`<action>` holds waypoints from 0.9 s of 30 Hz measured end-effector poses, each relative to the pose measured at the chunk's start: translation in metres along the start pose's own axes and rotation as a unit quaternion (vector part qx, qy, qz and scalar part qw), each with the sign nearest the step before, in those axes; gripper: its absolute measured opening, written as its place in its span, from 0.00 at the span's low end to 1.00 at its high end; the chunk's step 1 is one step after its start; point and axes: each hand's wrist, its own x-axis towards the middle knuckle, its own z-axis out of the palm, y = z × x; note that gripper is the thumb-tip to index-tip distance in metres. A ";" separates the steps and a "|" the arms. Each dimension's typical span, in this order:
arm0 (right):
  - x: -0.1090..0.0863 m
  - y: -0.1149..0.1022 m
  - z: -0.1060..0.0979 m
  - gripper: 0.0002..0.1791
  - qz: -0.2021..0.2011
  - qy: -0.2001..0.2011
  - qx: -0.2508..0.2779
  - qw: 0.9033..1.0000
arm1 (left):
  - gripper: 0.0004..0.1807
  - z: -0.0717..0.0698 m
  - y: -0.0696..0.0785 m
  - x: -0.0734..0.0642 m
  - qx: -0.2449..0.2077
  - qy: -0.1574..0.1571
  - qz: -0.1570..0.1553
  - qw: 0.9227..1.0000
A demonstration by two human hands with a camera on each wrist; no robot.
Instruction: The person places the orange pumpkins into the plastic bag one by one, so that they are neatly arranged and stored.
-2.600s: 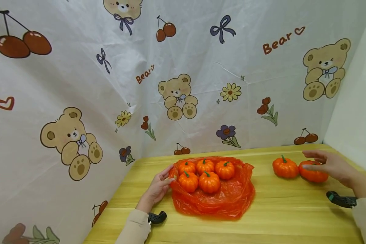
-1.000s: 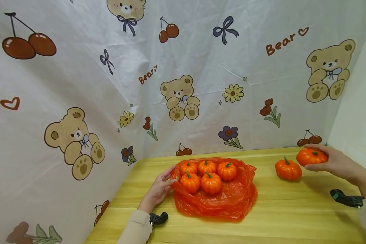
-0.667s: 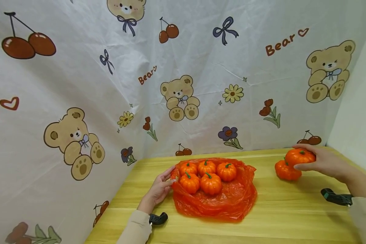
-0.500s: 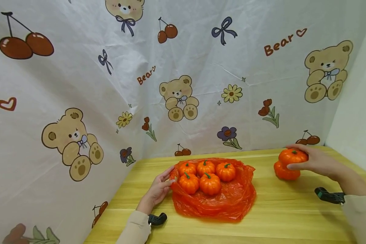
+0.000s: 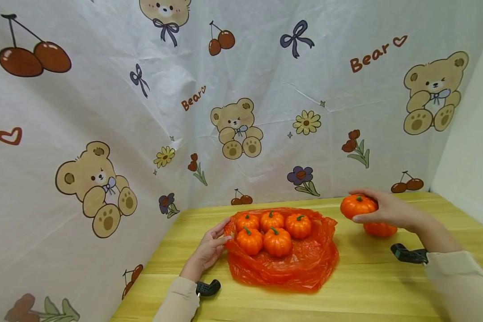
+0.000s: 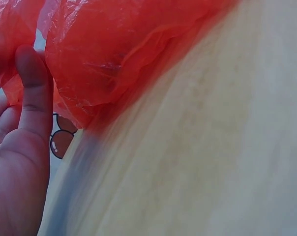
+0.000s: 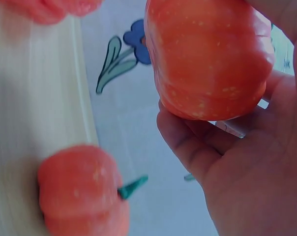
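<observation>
My right hand grips a small orange pumpkin between thumb and fingers, raised above the table. In the right wrist view that pumpkin fills the upper middle, clear of the table. Below and behind the hand, a second pumpkin stands on the wood, partly covered in the head view. My left hand pinches the left rim of an opened red plastic bag. Thumb and fingers close on the thin film in the left wrist view. Several pumpkins with green stems, one of them the front pumpkin, sit inside the bag.
The yellow wooden table runs back to a white cloth printed with bears, cherries and flowers. A plain white wall bounds the right side. Black camera mounts sit at both wrists, such as the right mount.
My right hand has taken hold of the rightmost pumpkin, lifted it and carried it left, over past the other loose pumpkin. The left hand has stayed at the bag's rim.
</observation>
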 end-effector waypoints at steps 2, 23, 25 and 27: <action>0.003 -0.007 0.003 0.42 -0.005 -0.002 -0.003 1.000 | 0.40 -0.001 0.000 0.000 0.000 -0.002 0.001 1.000; 0.038 -0.058 0.037 0.49 -0.026 -0.106 0.030 0.994 | 0.40 0.000 0.000 0.000 0.000 -0.003 -0.005 1.000; 0.041 -0.063 0.041 0.48 -0.020 -0.116 0.023 0.993 | 0.40 0.000 0.000 0.000 0.000 -0.001 -0.005 1.000; 0.044 -0.068 0.045 0.48 -0.014 -0.124 0.014 0.992 | 0.40 0.001 0.000 0.000 0.002 -0.001 -0.005 1.000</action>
